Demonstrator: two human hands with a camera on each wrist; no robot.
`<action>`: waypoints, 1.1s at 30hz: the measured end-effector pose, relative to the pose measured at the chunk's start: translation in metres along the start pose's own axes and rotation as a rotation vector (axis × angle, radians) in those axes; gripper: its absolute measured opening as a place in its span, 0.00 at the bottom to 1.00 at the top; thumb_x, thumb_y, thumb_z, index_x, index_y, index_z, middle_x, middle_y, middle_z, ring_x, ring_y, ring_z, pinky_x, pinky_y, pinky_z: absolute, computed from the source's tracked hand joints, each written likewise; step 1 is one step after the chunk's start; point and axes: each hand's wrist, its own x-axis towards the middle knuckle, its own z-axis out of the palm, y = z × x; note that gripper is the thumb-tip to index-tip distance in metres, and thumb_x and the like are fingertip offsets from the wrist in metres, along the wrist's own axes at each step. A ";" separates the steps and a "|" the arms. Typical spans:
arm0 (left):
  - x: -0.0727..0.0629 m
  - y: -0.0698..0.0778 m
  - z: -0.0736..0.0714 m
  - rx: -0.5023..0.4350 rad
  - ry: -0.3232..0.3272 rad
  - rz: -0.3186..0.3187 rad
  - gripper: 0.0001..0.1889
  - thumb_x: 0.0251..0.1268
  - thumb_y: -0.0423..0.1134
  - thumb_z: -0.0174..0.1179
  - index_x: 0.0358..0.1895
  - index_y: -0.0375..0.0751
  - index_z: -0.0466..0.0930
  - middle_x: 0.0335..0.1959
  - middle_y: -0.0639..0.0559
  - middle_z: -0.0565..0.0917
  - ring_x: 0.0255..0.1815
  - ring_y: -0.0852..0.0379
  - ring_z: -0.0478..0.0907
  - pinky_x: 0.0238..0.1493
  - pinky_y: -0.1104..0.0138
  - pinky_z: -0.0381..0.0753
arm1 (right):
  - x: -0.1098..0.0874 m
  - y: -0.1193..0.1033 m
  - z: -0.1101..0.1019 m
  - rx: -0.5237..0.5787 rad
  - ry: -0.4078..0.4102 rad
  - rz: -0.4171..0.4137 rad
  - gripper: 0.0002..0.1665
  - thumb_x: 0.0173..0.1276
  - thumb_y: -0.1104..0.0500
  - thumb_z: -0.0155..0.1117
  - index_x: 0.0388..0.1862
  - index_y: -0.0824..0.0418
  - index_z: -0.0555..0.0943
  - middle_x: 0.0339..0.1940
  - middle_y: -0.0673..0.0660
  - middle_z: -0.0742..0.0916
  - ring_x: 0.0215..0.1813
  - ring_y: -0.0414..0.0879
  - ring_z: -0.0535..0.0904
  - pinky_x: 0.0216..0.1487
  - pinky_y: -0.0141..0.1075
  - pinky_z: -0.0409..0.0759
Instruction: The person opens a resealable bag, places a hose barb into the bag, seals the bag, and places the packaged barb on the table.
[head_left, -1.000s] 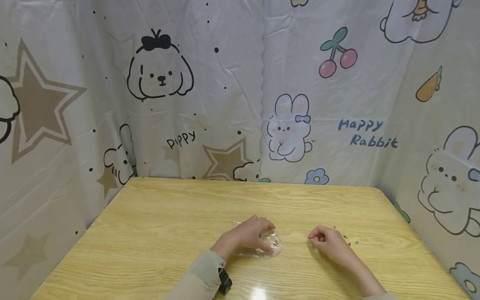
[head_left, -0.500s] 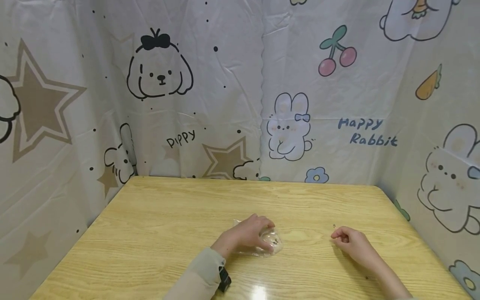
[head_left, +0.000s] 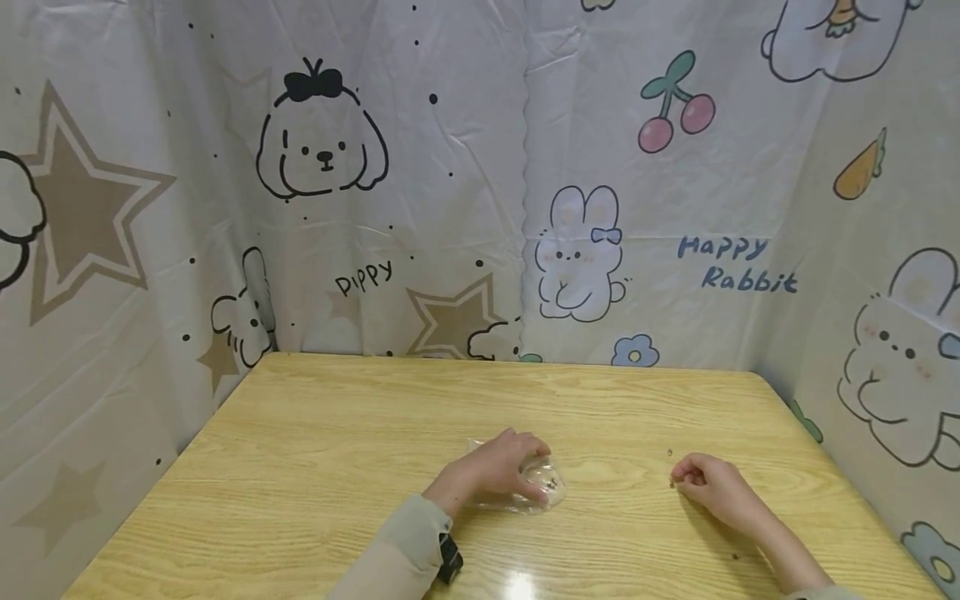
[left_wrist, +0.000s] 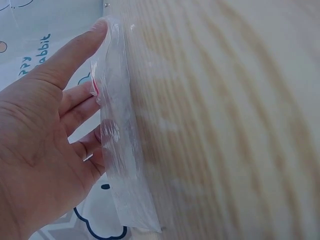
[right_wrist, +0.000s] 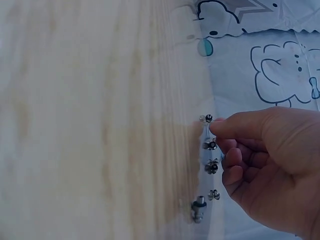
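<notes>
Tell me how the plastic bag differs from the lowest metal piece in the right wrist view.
The plastic bag is clear, while the metal piece is silvery. The bag is creased; the piece looks rigid. The bag is larger than the piece. The left hand touches the bag; no hand touches the piece. Both lie on the table.

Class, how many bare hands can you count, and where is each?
2: the left hand holds a clear plastic bag on the yellow wood-grain table; the right hand is rightward, beside small shiny metal pieces.
</notes>
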 end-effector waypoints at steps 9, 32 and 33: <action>-0.001 0.001 -0.001 0.001 0.002 0.004 0.37 0.49 0.58 0.72 0.64 0.51 0.74 0.63 0.59 0.77 0.56 0.62 0.70 0.62 0.68 0.73 | 0.006 0.002 0.000 -0.033 -0.055 -0.069 0.03 0.61 0.67 0.66 0.32 0.65 0.80 0.28 0.51 0.81 0.29 0.31 0.67 0.30 0.27 0.71; -0.001 0.000 0.000 0.008 0.008 0.018 0.36 0.49 0.57 0.73 0.64 0.50 0.74 0.62 0.60 0.78 0.53 0.64 0.69 0.60 0.70 0.73 | 0.008 -0.006 0.000 -0.037 -0.104 -0.174 0.04 0.64 0.67 0.61 0.30 0.64 0.77 0.25 0.50 0.79 0.26 0.30 0.66 0.27 0.26 0.69; -0.001 0.000 0.000 0.006 0.008 0.019 0.36 0.49 0.57 0.73 0.63 0.50 0.74 0.62 0.60 0.78 0.52 0.64 0.69 0.59 0.70 0.73 | 0.008 -0.007 0.000 -0.032 -0.102 -0.173 0.04 0.65 0.67 0.61 0.30 0.64 0.77 0.25 0.50 0.78 0.26 0.30 0.66 0.27 0.26 0.69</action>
